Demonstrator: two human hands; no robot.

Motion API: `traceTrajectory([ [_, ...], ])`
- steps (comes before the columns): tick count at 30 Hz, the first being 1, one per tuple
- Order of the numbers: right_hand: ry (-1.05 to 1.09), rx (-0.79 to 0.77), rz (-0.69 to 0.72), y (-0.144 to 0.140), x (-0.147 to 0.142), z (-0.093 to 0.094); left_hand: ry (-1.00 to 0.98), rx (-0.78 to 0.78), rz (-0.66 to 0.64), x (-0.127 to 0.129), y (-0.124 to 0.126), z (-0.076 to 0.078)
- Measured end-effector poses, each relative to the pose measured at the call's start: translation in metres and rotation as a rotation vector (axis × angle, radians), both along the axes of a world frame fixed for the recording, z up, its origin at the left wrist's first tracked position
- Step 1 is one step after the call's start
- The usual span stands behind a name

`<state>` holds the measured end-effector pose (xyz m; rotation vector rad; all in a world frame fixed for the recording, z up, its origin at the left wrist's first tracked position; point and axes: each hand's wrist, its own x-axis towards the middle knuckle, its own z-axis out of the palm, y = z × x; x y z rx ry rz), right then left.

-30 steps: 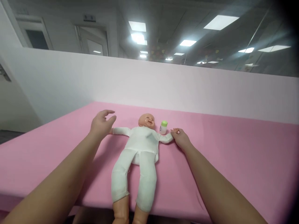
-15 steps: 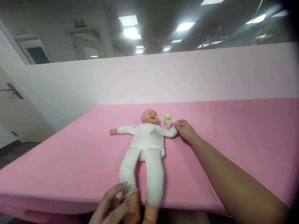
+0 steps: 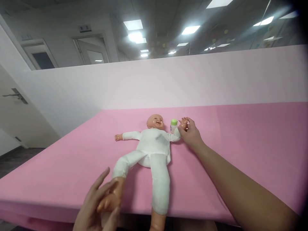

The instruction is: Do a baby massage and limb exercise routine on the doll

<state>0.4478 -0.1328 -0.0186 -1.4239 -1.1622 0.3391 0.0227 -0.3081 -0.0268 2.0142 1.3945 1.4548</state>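
left hand (image 3: 98, 208): low, near, fingers curled in a loose grasp | right hand (image 3: 191, 133): arm extended forward, fingertips pinched closed

doll (image 3: 154, 144): white one-piece suit, plain with no pattern; head, hands and feet bare peach-tan plastic
bottle (image 3: 173, 125): white body with a small bluish mark, bright green cap, at 1 o'clock from the doll's head
table (image 3: 240, 144): plain pink cover, paler pink towards 11 o'clock
partition (image 3: 144, 83): plain, white at 9 o'clock shading to pale pink at 3 o'clock
ceiling (image 3: 168, 19): dark grey, with bright white light panels
doors (image 3: 93, 51): white frames
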Motion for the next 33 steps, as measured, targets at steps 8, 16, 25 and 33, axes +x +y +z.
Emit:
traceTrajectory([
  [8, -0.274, 0.11, 0.185, -0.019, -0.047, 0.017, -0.373, -0.098, -0.01, 0.019, 0.055, 0.039],
  [16, -0.616, 0.185, 0.426, -0.026, -0.065, 0.023, 0.113, -0.153, -0.077, 0.071, 0.126, 0.088],
  [25, -0.618, 0.184, 0.399, -0.014, -0.063, 0.012, 0.336, -0.212, -0.01, 0.081, 0.162, 0.061],
  [33, -0.537, 0.201, 0.364, -0.019, -0.061, 0.02, 0.139, -0.154, 0.083, 0.081, 0.159, 0.054],
])
